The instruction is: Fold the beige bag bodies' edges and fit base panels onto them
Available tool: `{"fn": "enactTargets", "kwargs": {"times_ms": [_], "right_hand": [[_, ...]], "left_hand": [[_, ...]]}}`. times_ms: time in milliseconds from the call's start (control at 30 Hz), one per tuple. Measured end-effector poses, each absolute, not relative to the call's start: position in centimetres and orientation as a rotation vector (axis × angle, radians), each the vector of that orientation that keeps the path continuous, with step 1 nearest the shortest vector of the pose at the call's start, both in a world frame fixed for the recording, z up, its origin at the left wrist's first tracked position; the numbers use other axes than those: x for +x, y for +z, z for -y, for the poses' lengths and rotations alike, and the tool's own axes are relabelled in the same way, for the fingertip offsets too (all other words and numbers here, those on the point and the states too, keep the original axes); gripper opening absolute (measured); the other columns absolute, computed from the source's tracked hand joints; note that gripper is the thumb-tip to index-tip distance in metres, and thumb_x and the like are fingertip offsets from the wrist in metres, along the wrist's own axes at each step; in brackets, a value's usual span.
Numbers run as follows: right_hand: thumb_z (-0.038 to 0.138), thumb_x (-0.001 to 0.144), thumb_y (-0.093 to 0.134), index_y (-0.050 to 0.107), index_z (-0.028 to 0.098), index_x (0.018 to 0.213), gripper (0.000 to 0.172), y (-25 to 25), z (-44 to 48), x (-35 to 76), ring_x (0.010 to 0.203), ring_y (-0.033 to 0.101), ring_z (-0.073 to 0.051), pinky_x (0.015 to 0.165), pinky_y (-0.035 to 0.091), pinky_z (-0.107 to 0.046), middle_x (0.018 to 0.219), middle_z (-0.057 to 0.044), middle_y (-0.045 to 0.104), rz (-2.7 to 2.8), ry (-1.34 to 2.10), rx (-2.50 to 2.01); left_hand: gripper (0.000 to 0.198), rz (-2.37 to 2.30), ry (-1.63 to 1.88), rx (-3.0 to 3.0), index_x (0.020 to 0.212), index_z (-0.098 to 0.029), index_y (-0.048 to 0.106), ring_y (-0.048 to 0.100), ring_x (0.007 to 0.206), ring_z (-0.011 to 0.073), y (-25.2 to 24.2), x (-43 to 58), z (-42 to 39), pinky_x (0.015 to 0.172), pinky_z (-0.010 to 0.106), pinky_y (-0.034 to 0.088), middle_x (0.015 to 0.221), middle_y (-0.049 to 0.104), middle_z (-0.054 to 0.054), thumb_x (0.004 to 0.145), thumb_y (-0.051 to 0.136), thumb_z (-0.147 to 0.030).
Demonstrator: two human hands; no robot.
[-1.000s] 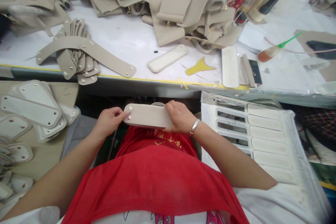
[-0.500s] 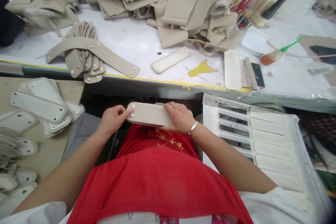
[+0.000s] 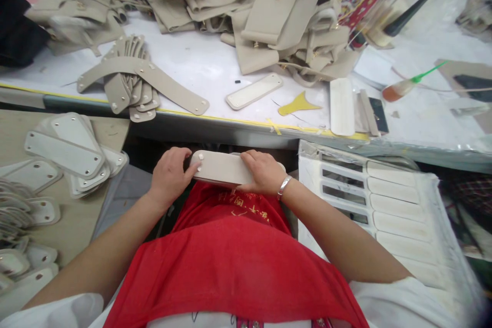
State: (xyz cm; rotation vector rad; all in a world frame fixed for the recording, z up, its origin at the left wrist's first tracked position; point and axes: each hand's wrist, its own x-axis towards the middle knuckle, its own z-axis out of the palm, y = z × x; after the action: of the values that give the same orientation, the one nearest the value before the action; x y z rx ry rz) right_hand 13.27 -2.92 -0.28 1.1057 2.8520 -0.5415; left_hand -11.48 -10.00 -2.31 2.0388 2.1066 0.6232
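Note:
Above my lap, my right hand [image 3: 265,171] grips the right part of a beige leather strap piece [image 3: 219,167] with rounded ends, its thumb along the near edge and its fingers over the top. Two small white bits [image 3: 200,160] stand on the strap's left end. My left hand [image 3: 171,174] is at that end; its thumb tip touches the strap beside the white bits, while its bent fingers are apart from the thumb and off the strap. The underside of the strap is hidden.
White-backed straps with holes [image 3: 63,154] are stacked on a board at left. On the table lie fanned beige straps [image 3: 130,77], a single strap [image 3: 254,91], a yellow scrap [image 3: 299,104], a glue bottle [image 3: 400,89] and piled leather pieces [image 3: 274,5]. A slotted white rack [image 3: 369,205] stands at right.
My left fingers have lifted and spread from the thumb, which has slid slightly onto the strap's end. My right hand keeps its grip. The whole view has shifted slightly.

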Motion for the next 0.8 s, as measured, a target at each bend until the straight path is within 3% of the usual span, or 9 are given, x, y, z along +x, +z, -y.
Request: {"fn": "enactTargets", "kwargs": {"times_ms": [100,167,300,433,800], "right_hand": [[0.054,0.059,0.069,0.038,0.013,0.126,0.084,0.3,2.8,14.0,0.103,0.048,-0.029,0.087,0.036,-0.041,0.12,-0.016,0.048,-2.845,-0.536,1.052],[0.054,0.059,0.07,0.037,0.012,0.127,0.087,0.4,2.8,14.7,0.104,0.048,-0.028,0.087,0.036,-0.041,0.121,-0.017,0.047,-2.842,-0.553,1.058],[0.058,0.058,0.068,0.04,0.013,0.124,0.084,0.3,2.7,16.0,0.106,0.047,-0.027,0.09,0.035,-0.04,0.122,-0.015,0.047,-2.87,-0.608,1.14],[0.052,0.055,0.071,0.042,0.015,0.12,0.08,-0.1,2.5,16.1,0.103,0.048,-0.027,0.087,0.036,-0.04,0.118,-0.014,0.05,-2.893,-0.66,1.187],[0.048,0.053,0.07,0.044,0.016,0.116,0.075,-0.7,2.2,15.9,0.103,0.047,-0.027,0.09,0.034,-0.039,0.116,-0.011,0.051,-2.913,-0.745,1.225]], "left_hand": [[0.051,-1.867,0.627,2.357,0.114,-0.015,0.05,0.05,0.106,0.0267,-1.6,-10.2,9.4,0.091,0.039,0.038,0.113,0.057,0.012,0.077,0.052,-0.05],[0.058,-1.835,0.595,2.366,0.118,-0.014,0.047,0.05,0.108,0.0275,-1.5,-10.0,8.7,0.094,0.04,0.038,0.118,0.055,0.014,0.075,0.054,-0.053],[0.053,-2.012,0.545,2.109,0.113,-0.014,0.051,0.054,0.101,0.0274,-2.1,-11.3,7.9,0.089,0.04,0.043,0.109,0.058,0.013,0.076,0.052,-0.052],[0.047,-1.971,0.509,1.733,0.102,-0.018,0.056,0.059,0.082,0.0202,-2.5,-12.5,8.6,0.071,0.03,0.048,0.096,0.061,0.007,0.074,0.052,-0.055],[0.038,-1.885,0.592,1.245,0.084,-0.019,0.055,0.056,0.065,0.0146,-2.8,-12.8,9.0,0.058,0.023,0.043,0.074,0.061,0.0,0.071,0.057,-0.054]]}}
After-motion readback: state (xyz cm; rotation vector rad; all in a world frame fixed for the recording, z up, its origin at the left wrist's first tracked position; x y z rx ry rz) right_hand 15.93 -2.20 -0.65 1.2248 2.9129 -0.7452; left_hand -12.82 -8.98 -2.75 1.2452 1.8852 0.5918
